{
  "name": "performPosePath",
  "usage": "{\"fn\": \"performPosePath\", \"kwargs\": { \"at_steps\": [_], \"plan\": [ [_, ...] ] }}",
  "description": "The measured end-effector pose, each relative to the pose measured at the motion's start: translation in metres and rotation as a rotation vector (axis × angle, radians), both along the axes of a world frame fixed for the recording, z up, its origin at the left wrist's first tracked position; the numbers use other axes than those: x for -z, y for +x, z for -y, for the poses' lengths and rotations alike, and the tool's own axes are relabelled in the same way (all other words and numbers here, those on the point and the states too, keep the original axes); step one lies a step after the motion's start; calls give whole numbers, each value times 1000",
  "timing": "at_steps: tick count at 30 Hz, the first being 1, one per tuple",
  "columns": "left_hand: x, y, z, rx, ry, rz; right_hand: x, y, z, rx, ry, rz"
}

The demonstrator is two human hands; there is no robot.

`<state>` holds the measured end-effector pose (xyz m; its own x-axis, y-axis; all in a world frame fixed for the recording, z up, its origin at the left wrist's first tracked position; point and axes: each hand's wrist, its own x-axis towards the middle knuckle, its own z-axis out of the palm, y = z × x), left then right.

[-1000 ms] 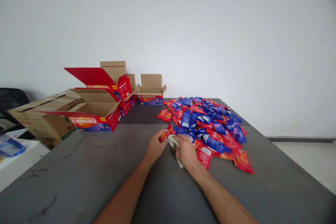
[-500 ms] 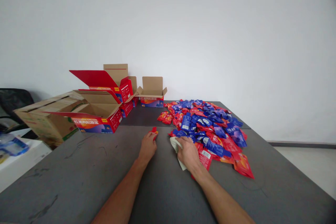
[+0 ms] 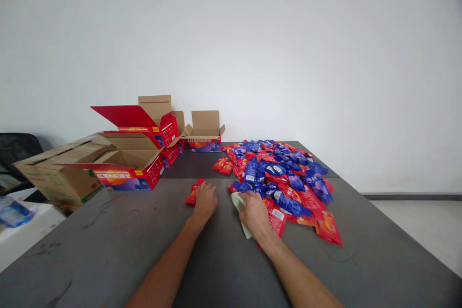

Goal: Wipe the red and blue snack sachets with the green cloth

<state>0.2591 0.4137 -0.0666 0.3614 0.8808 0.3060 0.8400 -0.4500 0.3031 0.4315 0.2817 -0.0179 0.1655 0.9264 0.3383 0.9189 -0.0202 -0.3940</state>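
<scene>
My left hand [image 3: 205, 198], its fingers curled, is at the right end of a small red pouch [image 3: 193, 192] low over the dark table. That end of the pouch is hidden by my fingers. My right hand [image 3: 254, 212] is closed on a pale cloth [image 3: 238, 202], which hangs out on its left side. It rests at the near left edge of a heap of red and blue pouches [image 3: 276, 166]. A red pouch with a white label [image 3: 277, 221] lies just right of my right hand, partly covered by it.
On the left of the table [image 3: 119, 245] stands an open red box [image 3: 122, 180], with more red boxes [image 3: 168, 132] stacked behind. Another open box [image 3: 205, 144] stands farther back. Beyond the left edge are a large brown carton [image 3: 61, 171] and a blue-tinted bottle [image 3: 14, 214].
The red pouch has come out to the left of my left hand, showing more of its face. My right hand keeps the cloth by the heap. The whole view has shifted slightly.
</scene>
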Motion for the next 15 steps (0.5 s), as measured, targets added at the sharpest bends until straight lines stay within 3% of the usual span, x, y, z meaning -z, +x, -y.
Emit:
{"fn": "performPosePath", "kwargs": {
  "at_steps": [3, 7, 15],
  "plan": [
    [-2, 25, 1, 134, 19, 32, 0, 1, -1, 12, 7, -6],
    [3, 47, -4, 170, -18, 59, 3, 4, -3, 12, 27, -25],
    [11, 45, -7, 223, -40, 201, 9, 6, -5, 3, 82, -42]
  ]
}}
